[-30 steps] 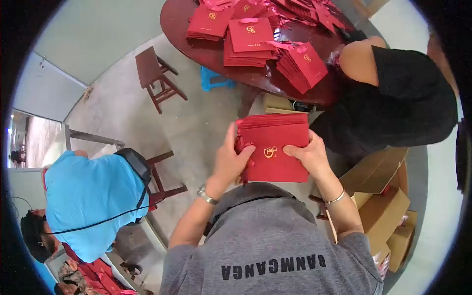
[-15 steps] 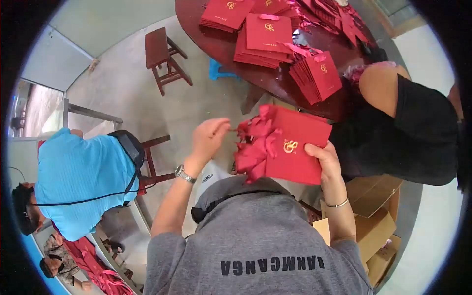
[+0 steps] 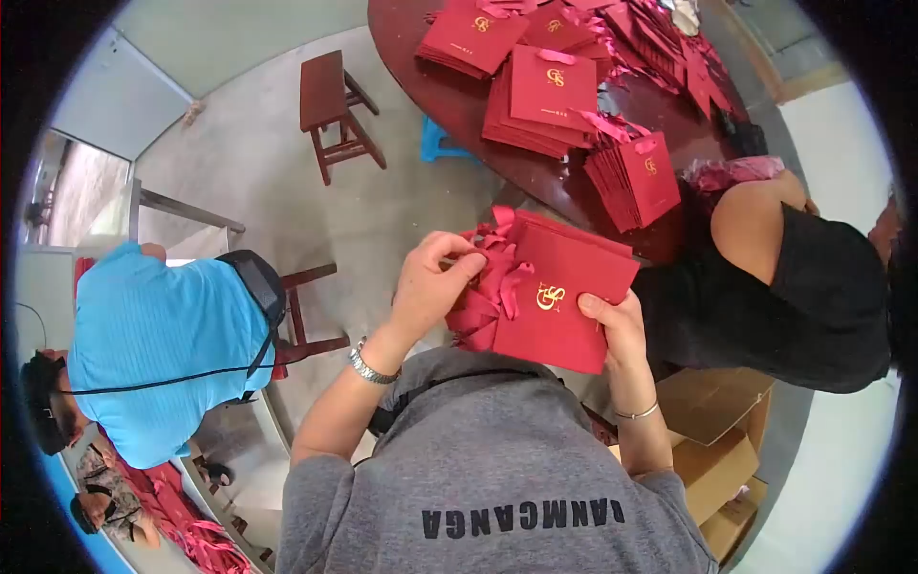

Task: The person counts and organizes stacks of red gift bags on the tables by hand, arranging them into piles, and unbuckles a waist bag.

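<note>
My right hand (image 3: 622, 328) grips a small stack of red paper gift bags (image 3: 564, 297) by one edge, thumb on top beside a gold logo. Loose red ribbon handles (image 3: 492, 287) bunch at the stack's other end. My left hand (image 3: 438, 279), with a watch at the wrist, is at those ribbons, thumb and fingers pinched on a ribbon. The fingertips partly cover what they pinch. The stack is held in front of my grey shirt (image 3: 516, 459).
Piles of red gift bags (image 3: 550, 96) lie on a dark round table (image 3: 411, 48). A wooden stool (image 3: 325, 91) and a blue stool (image 3: 440, 142) stand nearby. People in blue (image 3: 172, 344) and black (image 3: 813, 287) sit on either side. Cardboard boxes (image 3: 717, 469) stand at right.
My left hand has moved right and now meets the ribbons at the bags' end. The stack has tilted a little, with my right hand still on it. The whole view has shifted slightly.
</note>
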A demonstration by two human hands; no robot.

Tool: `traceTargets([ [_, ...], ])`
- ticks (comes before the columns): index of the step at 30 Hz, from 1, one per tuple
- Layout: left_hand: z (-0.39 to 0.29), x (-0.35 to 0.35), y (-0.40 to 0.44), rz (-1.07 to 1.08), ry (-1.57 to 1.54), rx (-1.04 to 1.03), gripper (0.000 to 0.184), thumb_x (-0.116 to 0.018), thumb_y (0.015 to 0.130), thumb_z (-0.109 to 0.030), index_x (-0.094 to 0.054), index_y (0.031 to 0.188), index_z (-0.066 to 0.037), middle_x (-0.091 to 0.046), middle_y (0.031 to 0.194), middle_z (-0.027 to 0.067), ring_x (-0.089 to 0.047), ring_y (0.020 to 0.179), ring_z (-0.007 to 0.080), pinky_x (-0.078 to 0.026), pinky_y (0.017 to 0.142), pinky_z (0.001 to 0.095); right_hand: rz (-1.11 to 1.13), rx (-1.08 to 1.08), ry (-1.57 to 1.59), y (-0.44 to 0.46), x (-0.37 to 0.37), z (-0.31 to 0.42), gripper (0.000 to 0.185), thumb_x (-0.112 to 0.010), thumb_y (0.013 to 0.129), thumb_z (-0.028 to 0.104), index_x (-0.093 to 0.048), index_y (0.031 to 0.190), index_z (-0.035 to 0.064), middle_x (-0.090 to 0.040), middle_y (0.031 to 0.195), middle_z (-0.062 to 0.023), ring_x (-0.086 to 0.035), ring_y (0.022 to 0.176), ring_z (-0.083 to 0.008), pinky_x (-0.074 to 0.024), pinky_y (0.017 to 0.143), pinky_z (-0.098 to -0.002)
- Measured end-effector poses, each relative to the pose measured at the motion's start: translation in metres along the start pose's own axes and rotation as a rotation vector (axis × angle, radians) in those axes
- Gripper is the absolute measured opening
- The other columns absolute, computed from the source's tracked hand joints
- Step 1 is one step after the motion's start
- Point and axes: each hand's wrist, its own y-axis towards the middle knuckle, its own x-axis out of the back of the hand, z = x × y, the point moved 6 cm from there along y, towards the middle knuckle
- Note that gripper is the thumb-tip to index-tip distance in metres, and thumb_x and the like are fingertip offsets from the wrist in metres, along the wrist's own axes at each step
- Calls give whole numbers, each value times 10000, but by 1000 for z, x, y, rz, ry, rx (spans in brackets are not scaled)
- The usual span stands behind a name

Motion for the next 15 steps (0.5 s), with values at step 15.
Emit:
traceTargets([
  [15,-18,55,10,-318,504,-230,116,-680,767,-96,-605,825,-29,-595,828,95,-589,736,207,-469,680,315,41,-23,-46,10,-22,-11,472,-748,754,99,-544,1162,-22,-632,1079,-98,-623,945,-189,-505,832,-315],
])
